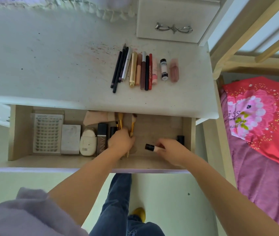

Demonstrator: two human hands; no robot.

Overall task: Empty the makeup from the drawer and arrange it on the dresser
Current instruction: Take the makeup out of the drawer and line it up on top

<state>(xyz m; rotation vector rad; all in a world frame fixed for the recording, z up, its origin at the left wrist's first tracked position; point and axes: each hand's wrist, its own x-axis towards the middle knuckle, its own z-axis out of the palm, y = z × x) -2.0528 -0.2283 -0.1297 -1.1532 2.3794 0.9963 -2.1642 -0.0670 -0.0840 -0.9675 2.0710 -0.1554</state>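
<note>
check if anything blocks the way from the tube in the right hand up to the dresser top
Nothing visible does. The right hand holds the black-capped tube over bare drawer floor, and the dresser top has bare surface left and right of the row of makeup. Only the dresser's front edge overhangs the drawer.

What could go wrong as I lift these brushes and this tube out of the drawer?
The left hand grips several gold-handled brushes in one bunch; a loose one could slip and fall back into the drawer. The right hand pinches the black-capped tube only at its end, so it may tip out. The row of makeup on the dresser could be knocked when setting things down.
</note>
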